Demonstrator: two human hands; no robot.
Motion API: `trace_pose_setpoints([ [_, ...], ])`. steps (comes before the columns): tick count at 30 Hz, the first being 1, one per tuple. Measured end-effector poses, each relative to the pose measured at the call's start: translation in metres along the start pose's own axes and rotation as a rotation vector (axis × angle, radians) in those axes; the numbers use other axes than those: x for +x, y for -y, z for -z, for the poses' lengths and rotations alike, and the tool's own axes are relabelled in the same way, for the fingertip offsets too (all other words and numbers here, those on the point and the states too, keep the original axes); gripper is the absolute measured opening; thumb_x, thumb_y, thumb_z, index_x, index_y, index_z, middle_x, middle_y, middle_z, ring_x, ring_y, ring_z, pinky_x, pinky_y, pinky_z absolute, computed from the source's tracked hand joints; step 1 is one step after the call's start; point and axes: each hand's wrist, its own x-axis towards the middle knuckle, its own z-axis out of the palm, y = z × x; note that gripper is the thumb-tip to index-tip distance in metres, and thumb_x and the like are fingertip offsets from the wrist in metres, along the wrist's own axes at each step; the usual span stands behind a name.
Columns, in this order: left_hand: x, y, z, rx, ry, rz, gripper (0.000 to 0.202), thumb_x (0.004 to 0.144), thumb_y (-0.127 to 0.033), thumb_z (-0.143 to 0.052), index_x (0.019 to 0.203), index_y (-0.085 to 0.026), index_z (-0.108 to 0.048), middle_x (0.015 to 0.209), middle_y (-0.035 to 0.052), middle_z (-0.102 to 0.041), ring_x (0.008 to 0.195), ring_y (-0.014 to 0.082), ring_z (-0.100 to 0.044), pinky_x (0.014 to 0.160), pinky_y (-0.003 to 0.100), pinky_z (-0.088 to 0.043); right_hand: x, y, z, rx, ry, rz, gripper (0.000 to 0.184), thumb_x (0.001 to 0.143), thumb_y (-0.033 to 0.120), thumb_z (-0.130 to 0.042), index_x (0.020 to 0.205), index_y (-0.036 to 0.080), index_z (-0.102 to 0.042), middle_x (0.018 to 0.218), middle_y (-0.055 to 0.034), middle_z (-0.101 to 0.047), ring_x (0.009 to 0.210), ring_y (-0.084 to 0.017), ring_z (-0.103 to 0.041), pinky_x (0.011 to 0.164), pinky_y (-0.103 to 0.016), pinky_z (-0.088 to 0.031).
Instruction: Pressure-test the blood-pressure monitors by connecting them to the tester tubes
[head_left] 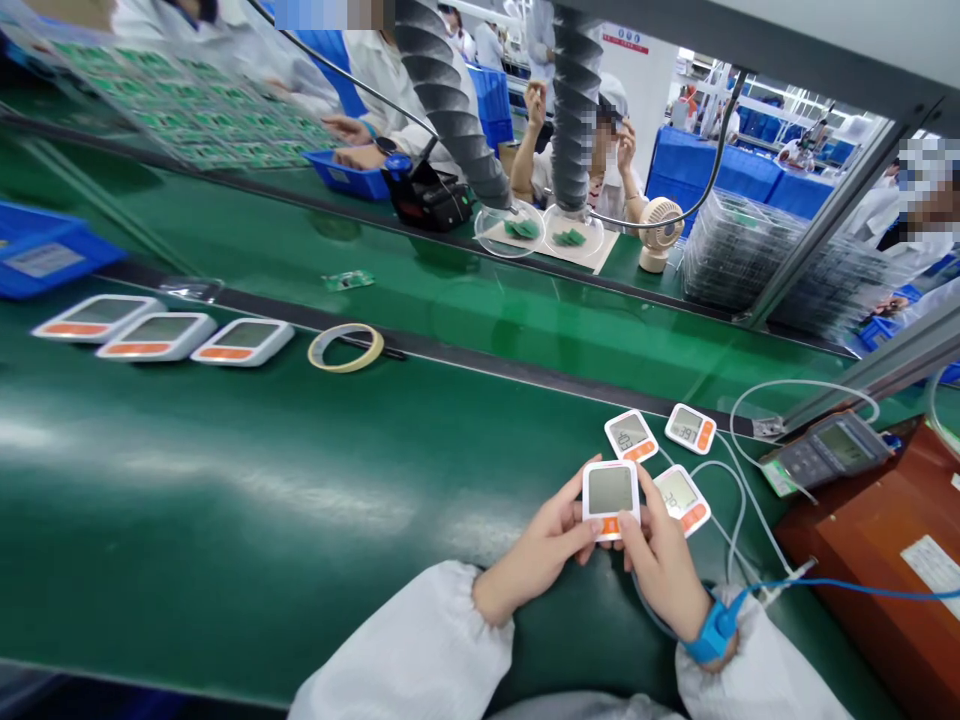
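Between both hands is a small white monitor (610,490) with a grey display and orange buttons along its bottom edge. My left hand (551,540) grips its left side, the thumb lying on the orange buttons. On the right side my right hand (660,555) closes round it, thumb at the lower right corner. A blue wrist strap (709,635) with a cord circles my right wrist. Just behind lie three similar monitors: one upper left (628,432), one at the back (691,428) and one partly covered by my right hand (686,500). Their displays show digits.
Grey tubes run to a handheld meter (840,450) beside a reddish-brown box (885,540). Three larger white-orange devices (244,342) and a tape roll (345,350) lie left. Beyond the dark rail (480,355), a circuit board (349,280) rests on the green belt. Co-workers sit opposite.
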Motion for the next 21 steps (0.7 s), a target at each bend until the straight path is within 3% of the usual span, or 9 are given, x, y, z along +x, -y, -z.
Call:
trace_pose_setpoints([
  [6, -0.001, -0.002, -0.001, -0.014, -0.016, -0.030, 0.091, 0.086, -0.040, -0.070, 0.157, -0.024, -0.016, 0.082, 0.0025, -0.062, 0.059, 0.0094, -0.046, 0.053, 0.020, -0.037, 0.000, 0.002, 0.001, 0.002, 0.028, 0.014, 0.057, 0.101, 0.033, -0.041, 0.154, 0.018, -0.025, 0.069, 0.0032, -0.059, 0.055, -0.013, -0.056, 0.054, -0.023, -0.045],
  [9, -0.002, -0.006, -0.001, -0.002, -0.023, -0.041, 0.086, 0.084, -0.043, -0.071, 0.155, -0.024, -0.026, 0.092, 0.0062, -0.067, 0.068, 0.0140, -0.055, 0.058, 0.024, -0.045, 0.002, 0.004, 0.005, 0.059, 0.076, 0.014, 0.060, 0.100, 0.033, -0.042, 0.155, 0.020, -0.022, 0.077, 0.0010, -0.063, 0.058, -0.013, -0.058, 0.057, -0.024, -0.049],
  [11, -0.002, -0.009, 0.002, 0.098, -0.114, -0.064, 0.072, 0.082, -0.049, -0.070, 0.145, -0.021, -0.046, 0.106, 0.0099, -0.069, 0.086, 0.0215, -0.063, 0.073, 0.031, -0.052, 0.004, 0.006, 0.007, 0.041, 0.098, 0.006, 0.061, 0.099, 0.030, -0.043, 0.155, 0.020, -0.022, 0.075, 0.0019, -0.063, 0.057, -0.013, -0.059, 0.057, -0.024, -0.049],
  [13, 0.000, -0.011, 0.008, 0.277, -0.291, -0.101, 0.057, 0.082, -0.057, -0.065, 0.123, -0.018, -0.065, 0.116, 0.0116, -0.069, 0.104, 0.0281, -0.062, 0.092, 0.039, -0.050, 0.006, 0.009, 0.009, -0.066, 0.113, 0.001, 0.060, 0.096, 0.027, -0.045, 0.153, 0.020, -0.028, 0.073, 0.0020, -0.063, 0.057, -0.014, -0.060, 0.057, -0.024, -0.049],
  [15, 0.004, -0.013, 0.018, 0.452, -0.477, -0.145, 0.053, 0.081, -0.063, -0.059, 0.106, -0.017, -0.072, 0.116, 0.0122, -0.069, 0.111, 0.0308, -0.060, 0.102, 0.043, -0.045, 0.007, 0.012, 0.007, -0.249, 0.116, 0.016, 0.057, 0.095, 0.027, -0.049, 0.150, 0.018, -0.036, 0.076, -0.0008, -0.067, 0.061, -0.017, -0.063, 0.058, -0.025, -0.049],
  [18, 0.014, -0.018, 0.037, 0.606, -0.639, -0.188, 0.054, 0.079, -0.066, -0.054, 0.100, -0.019, -0.071, 0.115, 0.0113, -0.069, 0.109, 0.0307, -0.061, 0.100, 0.043, -0.045, 0.009, 0.015, -0.001, -0.549, 0.111, 0.071, 0.055, 0.094, 0.033, -0.055, 0.145, 0.018, -0.044, 0.081, -0.0056, -0.072, 0.066, -0.023, -0.068, 0.058, -0.027, -0.049],
  [21, 0.036, -0.028, 0.055, 0.727, -0.685, -0.139, 0.045, 0.079, -0.059, -0.052, 0.099, -0.023, -0.070, 0.111, 0.0058, -0.071, 0.099, 0.0282, -0.065, 0.092, 0.040, -0.048, 0.011, 0.015, -0.003, -0.760, 0.102, 0.137, 0.057, 0.091, 0.045, -0.061, 0.140, 0.018, -0.050, 0.082, -0.0082, -0.073, 0.065, -0.027, -0.069, 0.057, -0.031, -0.051],
])
